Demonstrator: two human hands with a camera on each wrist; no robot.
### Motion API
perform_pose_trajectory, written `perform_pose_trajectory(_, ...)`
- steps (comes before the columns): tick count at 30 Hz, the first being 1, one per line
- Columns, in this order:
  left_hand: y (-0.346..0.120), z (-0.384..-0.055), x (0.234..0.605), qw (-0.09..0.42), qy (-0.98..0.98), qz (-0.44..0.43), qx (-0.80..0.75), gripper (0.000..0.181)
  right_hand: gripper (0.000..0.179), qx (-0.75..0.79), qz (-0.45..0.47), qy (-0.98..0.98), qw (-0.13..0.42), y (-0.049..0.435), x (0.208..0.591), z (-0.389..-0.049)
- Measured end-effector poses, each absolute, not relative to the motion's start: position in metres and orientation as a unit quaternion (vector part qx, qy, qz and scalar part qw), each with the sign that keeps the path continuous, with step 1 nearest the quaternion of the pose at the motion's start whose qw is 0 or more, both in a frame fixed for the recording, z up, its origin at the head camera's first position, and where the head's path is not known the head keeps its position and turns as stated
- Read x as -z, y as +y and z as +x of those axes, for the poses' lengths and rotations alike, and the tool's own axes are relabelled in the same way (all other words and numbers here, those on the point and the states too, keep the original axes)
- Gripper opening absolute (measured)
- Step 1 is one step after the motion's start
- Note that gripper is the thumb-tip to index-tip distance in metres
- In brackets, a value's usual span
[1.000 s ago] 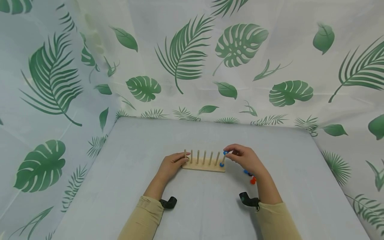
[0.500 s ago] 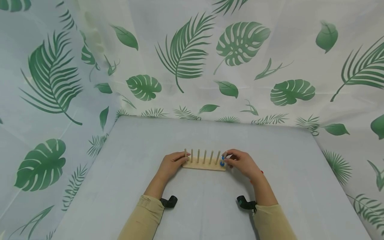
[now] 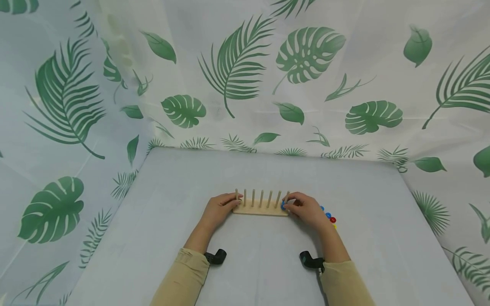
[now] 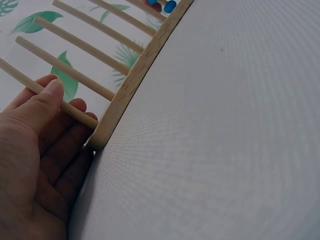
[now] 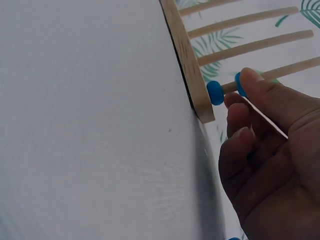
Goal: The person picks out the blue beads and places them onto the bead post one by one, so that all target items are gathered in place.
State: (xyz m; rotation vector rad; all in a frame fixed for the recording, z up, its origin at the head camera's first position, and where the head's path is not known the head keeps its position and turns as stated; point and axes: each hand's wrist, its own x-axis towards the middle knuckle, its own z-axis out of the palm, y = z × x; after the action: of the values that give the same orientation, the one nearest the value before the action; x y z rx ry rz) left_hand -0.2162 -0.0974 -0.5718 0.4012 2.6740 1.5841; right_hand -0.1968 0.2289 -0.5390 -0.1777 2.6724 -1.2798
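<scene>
Steady the end peg (image 4: 20,76) pinched in left fingers (image 4: 62,145) — slide upper blue bead (image 5: 239,84), gripped by right fingers (image 5: 237,150), straight down.

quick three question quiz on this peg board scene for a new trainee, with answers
1. Multiple choice: which peg does the left hand hold? a) an end peg b) the middle peg c) none
2. True or false: in the right wrist view, the right hand pinches the upper blue ring, with a gap above the lower blue ring.
3. Fill in: the wooden board carries ___ pegs.

Key: 1 a; 2 true; 3 seven
</scene>
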Motion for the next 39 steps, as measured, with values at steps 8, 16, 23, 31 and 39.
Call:
perform_pose_trajectory(8,-0.097,-0.216,0.571,0.015,0.849,0.126,-0.514,0.022,0.025,0.421,-0.038,0.9,0.107,0.23,0.545,-0.197)
perform_pose_trajectory(16,-0.096,-0.216,0.572,0.013,0.852,0.125,-0.508,0.022,0.023,0.426,-0.048,0.898,0.102,0.228,0.547,-0.196)
perform_pose_trajectory(23,-0.096,-0.216,0.571,0.012,0.853,0.125,-0.507,0.024,0.028,0.425,-0.032,0.899,0.101,0.229,0.552,-0.196)
perform_pose_trajectory(31,-0.096,-0.217,0.571,0.009,0.853,0.126,-0.506,0.023,0.032,0.419,-0.039,0.902,0.094,0.228,0.551,-0.194)
perform_pose_trajectory(39,-0.096,-0.216,0.57,0.008,0.854,0.126,-0.505,0.022,0.032,0.416,-0.04,0.902,0.106,0.229,0.536,-0.192)
